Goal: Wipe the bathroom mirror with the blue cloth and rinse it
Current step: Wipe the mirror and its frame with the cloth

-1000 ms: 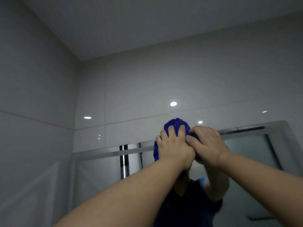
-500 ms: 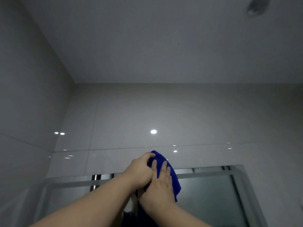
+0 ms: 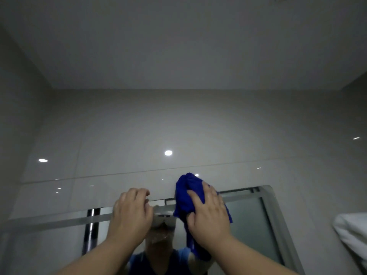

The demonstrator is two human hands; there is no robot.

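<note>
Mirror [image 3: 49, 245] glass is filling the lower part of the view, its top edge running up from the left under glossy grey wall tiles [image 3: 139, 135] that are catching small round light spots. Within the reflection on the left, a chrome bar [image 3: 91, 231] is standing upright behind a pale horizontal rail. Moving toward the middle, the left hand [image 3: 132, 213] is resting against the mirror's top edge, fingers curled loosely over it and gripping nothing. Just beside it, the right hand [image 3: 208, 217] is pressing the blue cloth [image 3: 185, 193] flat against the glass near the upper edge, palm spread over it with the fingers splayed. The cloth is bunching up above the fingertips, overlapping the tile, and a fold is hanging down below the wrist. Under the hands, the person's reflected blue top is showing dimly. Farther right, a frosted panel [image 3: 250, 225] is appearing in the reflection, framed by the mirror's rounded corner. At the far right edge, something white [image 3: 351, 233], perhaps a towel, is showing only in part.
</note>
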